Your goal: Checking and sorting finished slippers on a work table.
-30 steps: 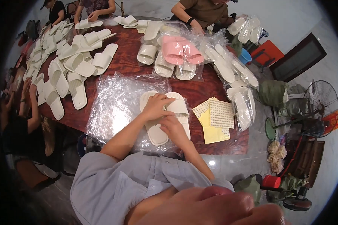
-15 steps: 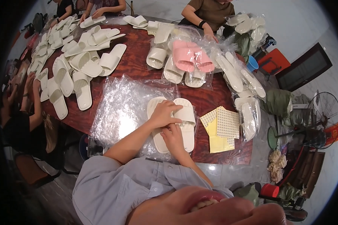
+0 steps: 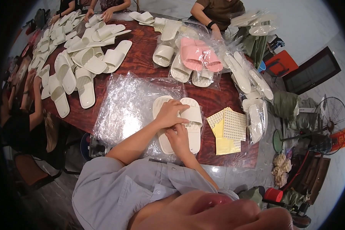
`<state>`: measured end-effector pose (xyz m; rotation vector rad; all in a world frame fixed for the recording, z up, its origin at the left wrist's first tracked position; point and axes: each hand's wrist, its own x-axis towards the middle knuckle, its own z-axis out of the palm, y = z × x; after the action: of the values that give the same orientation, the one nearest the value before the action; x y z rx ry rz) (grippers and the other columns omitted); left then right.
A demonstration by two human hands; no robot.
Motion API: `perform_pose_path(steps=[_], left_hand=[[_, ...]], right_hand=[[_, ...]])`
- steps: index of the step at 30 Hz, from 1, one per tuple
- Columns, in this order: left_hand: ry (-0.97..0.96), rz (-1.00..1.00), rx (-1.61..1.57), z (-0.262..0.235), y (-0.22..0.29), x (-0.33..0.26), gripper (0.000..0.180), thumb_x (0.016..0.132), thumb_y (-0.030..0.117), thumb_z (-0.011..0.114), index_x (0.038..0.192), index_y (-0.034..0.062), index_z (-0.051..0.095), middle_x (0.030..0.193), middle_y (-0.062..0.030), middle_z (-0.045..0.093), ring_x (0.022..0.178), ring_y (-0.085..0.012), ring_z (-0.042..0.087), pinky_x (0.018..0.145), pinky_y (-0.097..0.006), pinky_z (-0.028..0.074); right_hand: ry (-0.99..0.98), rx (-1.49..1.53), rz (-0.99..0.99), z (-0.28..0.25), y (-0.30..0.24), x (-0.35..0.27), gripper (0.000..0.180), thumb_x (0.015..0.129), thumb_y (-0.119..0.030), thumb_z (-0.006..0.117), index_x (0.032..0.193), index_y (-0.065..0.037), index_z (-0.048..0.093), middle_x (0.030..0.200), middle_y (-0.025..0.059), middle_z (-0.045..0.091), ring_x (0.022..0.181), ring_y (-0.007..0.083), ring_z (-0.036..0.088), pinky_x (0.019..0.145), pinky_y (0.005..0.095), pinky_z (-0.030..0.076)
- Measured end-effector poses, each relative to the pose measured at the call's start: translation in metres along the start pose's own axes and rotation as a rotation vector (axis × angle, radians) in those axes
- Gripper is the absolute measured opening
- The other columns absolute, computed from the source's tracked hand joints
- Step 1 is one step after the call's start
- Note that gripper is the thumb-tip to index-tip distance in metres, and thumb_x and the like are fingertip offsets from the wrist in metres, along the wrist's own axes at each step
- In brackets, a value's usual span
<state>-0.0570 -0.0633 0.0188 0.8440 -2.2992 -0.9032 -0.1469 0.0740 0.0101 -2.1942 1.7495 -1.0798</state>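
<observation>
A pair of cream slippers [image 3: 194, 134] lies side by side before me, soles down, on clear plastic bags. My left hand [image 3: 170, 114] covers the strap of the left slipper; its bent fingers and thumb reach onto the inner edge of the right strap, gripping there. Just below, my right hand [image 3: 178, 139] rests over the inner edges of the pair. Its fingertips are drawn together against the left hand, and what they pinch is hidden. A small dark mark shows on the right slipper's heel.
Clear bags [image 3: 119, 111] are stacked to the left. Sticker sheets [image 3: 234, 124] with yellow backing [image 3: 226, 146] lie to the right. Bagged pink slippers [image 3: 199, 55] top cream pairs ahead. Loose slippers [image 3: 90, 61] heap at left. Co-workers' hands [image 3: 215, 32] are across the red-brown table [image 3: 142, 63].
The view has shifted slightly. Both hands stay on the pair, the right one's fingertips drawn a little closer together. Across the table, a person's arm has shifted slightly.
</observation>
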Motion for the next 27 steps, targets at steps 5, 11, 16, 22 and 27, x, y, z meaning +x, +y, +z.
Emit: perform_pose_path(steps=[5, 11, 16, 22, 27], left_hand=[[0.005, 0.004, -0.005, -0.0003, -0.0008, 0.0008, 0.067, 0.069, 0.045, 0.089, 0.127, 0.0150, 0.073, 0.124, -0.0136, 0.068, 0.124, -0.0339, 0.056, 0.105, -0.046, 0.041], [0.009, 0.002, -0.012, -0.0012, 0.0005, 0.0000, 0.066, 0.069, 0.046, 0.089, 0.126, 0.0157, 0.074, 0.124, -0.0141, 0.068, 0.123, -0.0336, 0.056, 0.105, -0.046, 0.042], [0.019, 0.020, -0.006, 0.0013, -0.0039, 0.0012, 0.065, 0.070, 0.046, 0.088, 0.125, 0.0150, 0.074, 0.122, -0.0146, 0.069, 0.123, -0.0350, 0.057, 0.105, -0.047, 0.042], [0.065, 0.037, -0.039, 0.0042, -0.0084, 0.0040, 0.053, 0.080, 0.044, 0.082, 0.123, 0.0130, 0.074, 0.118, -0.0179, 0.070, 0.119, -0.0389, 0.060, 0.102, -0.049, 0.046], [0.083, 0.015, -0.034, 0.0051, -0.0073, 0.0026, 0.048, 0.085, 0.042, 0.079, 0.122, 0.0127, 0.074, 0.119, -0.0187, 0.070, 0.119, -0.0391, 0.060, 0.103, -0.049, 0.046]], right_hand=[[0.016, 0.011, -0.036, -0.0012, -0.0002, 0.0028, 0.012, 0.083, -0.008, 0.072, 0.094, -0.004, 0.070, 0.102, 0.0109, 0.059, 0.096, 0.0291, 0.057, 0.079, 0.0432, 0.043], [-0.054, -0.026, -0.072, 0.0001, 0.0027, 0.0033, 0.009, 0.086, -0.009, 0.069, 0.095, -0.007, 0.069, 0.098, 0.0098, 0.059, 0.092, 0.0290, 0.058, 0.076, 0.0428, 0.042], [-0.039, -0.028, -0.044, 0.0039, 0.0021, 0.0044, 0.015, 0.086, -0.009, 0.070, 0.100, -0.005, 0.067, 0.096, 0.0106, 0.060, 0.090, 0.0296, 0.059, 0.075, 0.0435, 0.042], [-0.063, -0.041, -0.084, 0.0046, 0.0032, 0.0088, 0.018, 0.085, -0.009, 0.071, 0.102, -0.006, 0.067, 0.094, 0.0101, 0.061, 0.090, 0.0300, 0.059, 0.075, 0.0437, 0.042], [-0.093, -0.027, -0.080, 0.0037, 0.0040, 0.0089, 0.017, 0.085, -0.010, 0.071, 0.102, -0.007, 0.067, 0.094, 0.0094, 0.061, 0.089, 0.0294, 0.060, 0.076, 0.0435, 0.042]])
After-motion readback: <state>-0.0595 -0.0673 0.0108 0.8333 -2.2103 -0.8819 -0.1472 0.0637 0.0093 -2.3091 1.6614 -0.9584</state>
